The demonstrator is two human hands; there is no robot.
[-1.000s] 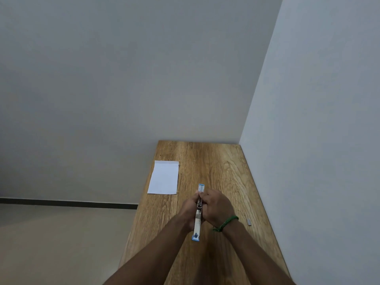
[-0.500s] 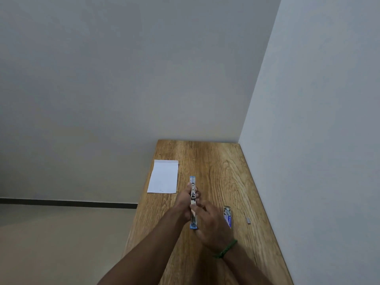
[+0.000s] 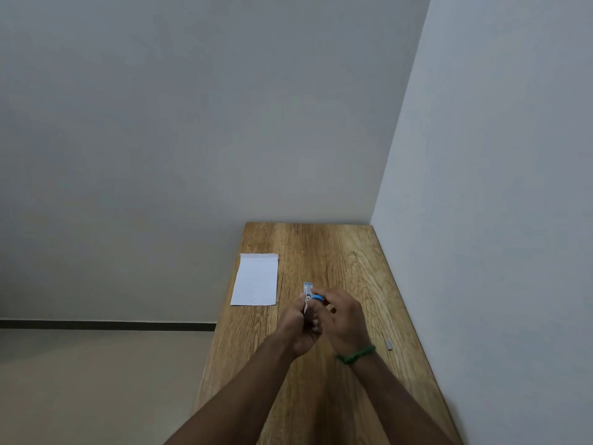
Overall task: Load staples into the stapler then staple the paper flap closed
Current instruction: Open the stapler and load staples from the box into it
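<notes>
Wood-grain table (image 3: 337, 252) is running from bottom centre up to the wall corner, carrying everything in play. White paper (image 3: 255, 279) is lying flat at abt 10 o'clock from the hands, near the table's left edge, well apart from them; its flap at the far end is looking folded but not yet stapled, as far as can be told. Left hand (image 3: 300, 329) is curling tight around the lower body of the stapler (image 3: 308, 295), w/ the metal nose poking up at 12 o'clock. Right hand (image 3: 341, 319) is pinching a blue part at the stapler's top, fingers closed on it. Small grey staple strip (image 3: 390, 344) is sitting on the table at 3 o'clock, near the right edge, apart from both hands. Judging by that, loading is prob. not done: stapler is being worked open or shut, staples aren't in, stapling is all left.
</notes>
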